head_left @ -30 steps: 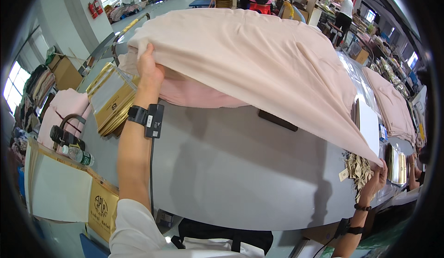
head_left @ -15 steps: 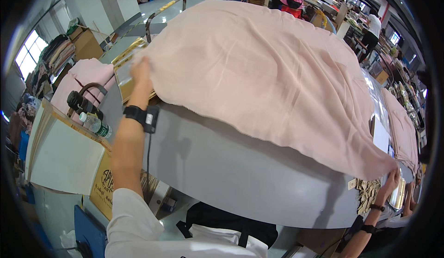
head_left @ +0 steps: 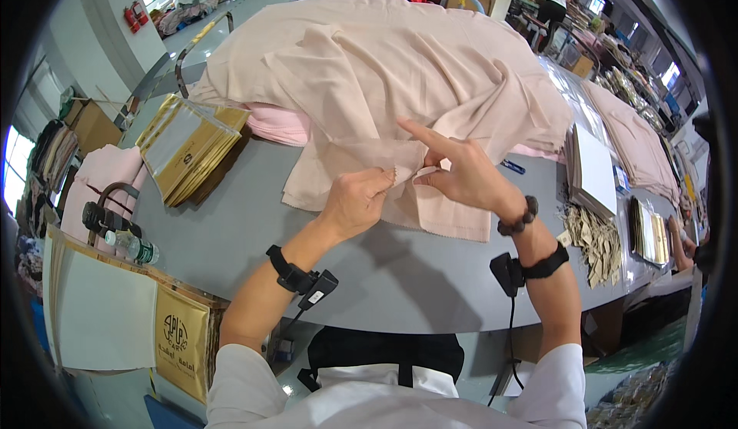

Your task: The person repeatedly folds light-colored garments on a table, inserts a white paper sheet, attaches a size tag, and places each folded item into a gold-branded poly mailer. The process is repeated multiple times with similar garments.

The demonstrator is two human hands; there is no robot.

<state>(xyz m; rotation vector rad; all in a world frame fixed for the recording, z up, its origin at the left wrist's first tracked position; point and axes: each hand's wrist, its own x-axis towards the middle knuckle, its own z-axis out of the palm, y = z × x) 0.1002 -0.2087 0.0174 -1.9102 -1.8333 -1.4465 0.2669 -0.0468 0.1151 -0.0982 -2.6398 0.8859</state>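
Observation:
A large pale pink cloth [head_left: 400, 52] lies in loose folds over the grey table, its near edge drawn up between my hands. My left hand [head_left: 357, 201] is closed, pinching that edge between thumb and fingers. Just to the right, my right hand [head_left: 469, 171] has its index finger stretched out over the cloth. Its thumb and other fingers close on the edge, partly hidden by the hand itself. A darker pink folded fabric [head_left: 278, 124] shows from under the cloth at the left.
Gold flat packages [head_left: 188, 156] are stacked at the left of the grey table [head_left: 323, 275]. A clear bottle [head_left: 132, 246] stands further left. On the right are white cards [head_left: 596, 169], a heap of beige tags [head_left: 596, 241], a small blue item [head_left: 513, 167] and more pink cloth [head_left: 630, 137].
My hands, wide apart before with the cloth stretched between them, have come together at the middle of its near edge. The cloth has slackened into folds, uncovering the gold packages.

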